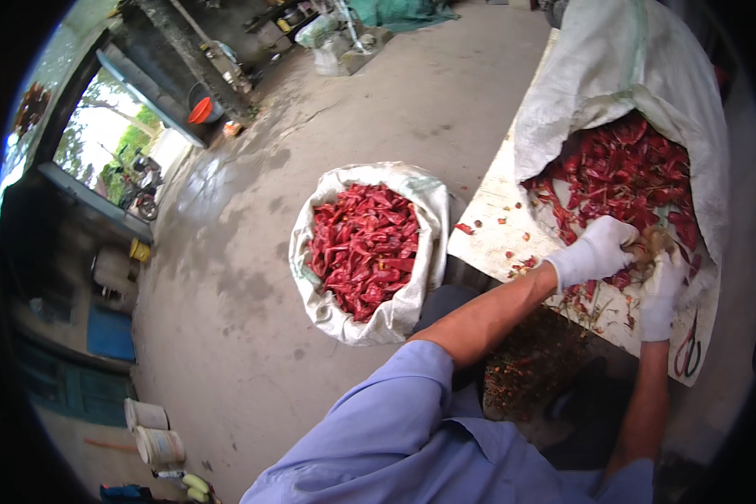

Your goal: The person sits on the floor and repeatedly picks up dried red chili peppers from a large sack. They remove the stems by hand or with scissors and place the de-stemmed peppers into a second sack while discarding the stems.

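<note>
My left hand (598, 251) and my right hand (663, 282) wear white knit gloves with brown-stained fingertips. They meet at the mouth of a large white woven sack (630, 69) lying on its side on a pale board (488, 233). Dried red chili peppers (624, 170) spill from its mouth beneath and beyond my fingers. The fingers overlap, so whatever they may pinch is hidden. Scissors (688, 353) with looped handles lie on the board near my right wrist. Left of the board, an upright white woven sack (305, 302) with rolled sides is filled with red chili peppers (365, 252).
Stems and chili scraps (589, 309) litter the board's near edge, with more debris (529, 372) on the floor below. Plastic buckets (159, 444) stand along the left wall. An orange-red basin (200, 111) sits near the doorway, and a motorcycle (143, 183) is outside.
</note>
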`<state>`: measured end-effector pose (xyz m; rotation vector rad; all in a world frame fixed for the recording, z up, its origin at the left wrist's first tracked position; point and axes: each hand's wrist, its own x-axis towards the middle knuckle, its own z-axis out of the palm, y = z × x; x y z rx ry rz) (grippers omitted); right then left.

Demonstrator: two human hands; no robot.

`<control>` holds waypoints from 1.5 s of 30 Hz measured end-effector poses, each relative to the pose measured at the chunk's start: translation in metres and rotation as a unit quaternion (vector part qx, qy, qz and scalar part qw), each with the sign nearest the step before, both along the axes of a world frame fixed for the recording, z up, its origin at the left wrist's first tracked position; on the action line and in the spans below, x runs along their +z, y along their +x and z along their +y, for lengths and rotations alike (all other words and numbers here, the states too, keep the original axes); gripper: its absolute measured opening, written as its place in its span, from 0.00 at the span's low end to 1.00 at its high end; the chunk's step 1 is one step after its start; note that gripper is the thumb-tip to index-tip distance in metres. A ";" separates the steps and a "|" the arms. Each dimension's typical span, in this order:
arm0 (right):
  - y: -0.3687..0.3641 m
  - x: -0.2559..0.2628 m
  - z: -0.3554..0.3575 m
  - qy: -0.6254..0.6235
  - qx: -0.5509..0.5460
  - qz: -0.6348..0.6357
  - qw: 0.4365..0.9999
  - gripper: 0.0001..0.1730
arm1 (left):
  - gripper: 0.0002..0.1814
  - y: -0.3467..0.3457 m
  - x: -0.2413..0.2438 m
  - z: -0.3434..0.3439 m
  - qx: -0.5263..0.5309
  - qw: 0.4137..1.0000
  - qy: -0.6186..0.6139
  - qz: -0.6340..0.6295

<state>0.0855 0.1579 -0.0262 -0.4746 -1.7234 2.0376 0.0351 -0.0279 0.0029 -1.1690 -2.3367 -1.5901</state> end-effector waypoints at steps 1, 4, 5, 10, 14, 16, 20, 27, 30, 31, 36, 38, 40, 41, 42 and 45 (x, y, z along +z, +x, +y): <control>0.004 0.003 -0.005 -0.047 -0.004 0.006 0.999 0.14 | 0.15 0.001 0.004 0.001 -0.017 1.000 0.013 0.010; 0.012 0.002 -0.012 0.014 0.033 0.049 0.998 0.17 | 0.14 0.002 0.007 -0.011 -0.065 0.996 0.007 -0.058; 0.012 -0.001 -0.013 -0.066 0.060 0.060 0.994 0.16 | 0.14 0.002 0.008 -0.011 -0.057 0.997 -0.022 -0.040; 0.006 0.005 -0.007 -0.287 0.228 0.091 0.926 0.09 | 0.14 0.005 0.016 -0.011 -0.126 0.962 0.033 -0.239; 0.012 0.025 -0.027 -0.251 0.064 0.005 0.966 0.10 | 0.14 0.006 0.024 -0.015 -0.143 0.936 0.036 -0.319; 0.014 0.035 -0.023 -0.224 0.077 -0.023 0.971 0.14 | 0.15 0.005 0.026 -0.022 -0.215 0.913 0.048 -0.343; 0.015 0.043 0.010 -0.173 0.137 -0.008 0.975 0.07 | 0.23 -0.001 0.026 -0.040 -0.182 0.930 0.026 -0.318; 0.008 0.025 -0.025 0.606 0.224 -0.274 0.713 0.19 | 0.18 -0.033 0.032 -0.061 -0.065 0.946 0.034 -0.315; -0.002 0.022 -0.046 0.714 0.231 -0.250 0.612 0.22 | 0.16 -0.030 0.031 -0.056 -0.013 0.960 -0.003 -0.281; -0.006 0.019 -0.053 0.721 0.260 -0.255 0.589 0.23 | 0.15 -0.028 0.031 -0.054 -0.017 0.960 0.016 -0.279; -0.017 -0.007 -0.060 0.731 0.262 -0.208 0.595 0.19 | 0.10 -0.027 0.033 -0.052 0.042 0.976 -0.015 -0.211; -0.017 -0.013 -0.055 0.720 0.201 -0.193 0.635 0.16 | 0.12 -0.029 0.033 -0.056 0.068 0.968 -0.039 -0.238; -0.013 -0.012 -0.049 0.701 0.144 -0.113 0.689 0.16 | 0.12 -0.032 0.032 -0.058 0.080 0.948 -0.074 -0.298; -0.012 -0.009 -0.046 0.684 0.127 -0.114 0.709 0.15 | 0.13 -0.034 0.032 -0.059 0.085 0.937 -0.092 -0.327; -0.005 -0.004 -0.044 0.706 0.093 -0.077 0.698 0.14 | 0.13 -0.033 0.029 -0.057 0.067 0.928 -0.069 -0.360; 0.010 0.011 -0.047 0.643 0.041 0.072 0.761 0.16 | 0.19 -0.033 0.021 -0.047 0.060 0.901 -0.112 -0.414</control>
